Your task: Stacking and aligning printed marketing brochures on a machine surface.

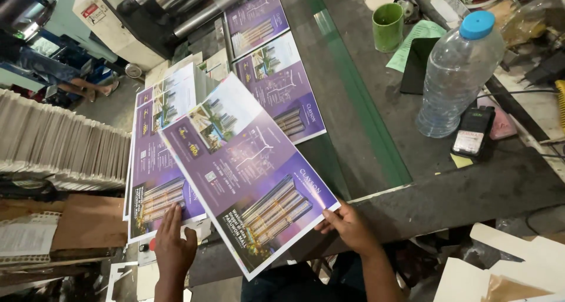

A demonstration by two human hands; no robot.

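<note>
A glossy purple printed sheet (247, 167) with building pictures is lifted and tilted over the work table. My right hand (348, 227) pinches its near right corner. My left hand (172, 246) lies flat, fingers together, on the near edge of a stack of the same purple sheets (154, 172) at the left. More printed sheets (276, 72) come out of the machine's rollers (176, 8) at the back.
A plastic water bottle with a blue cap (456, 72), a green cup (388, 27), a green paper (415, 40) and a small handheld device (472, 131) stand on the dark table at right. A pile of folded grey card (59, 143) lies at left. Cardboard pieces (506, 267) sit lower right.
</note>
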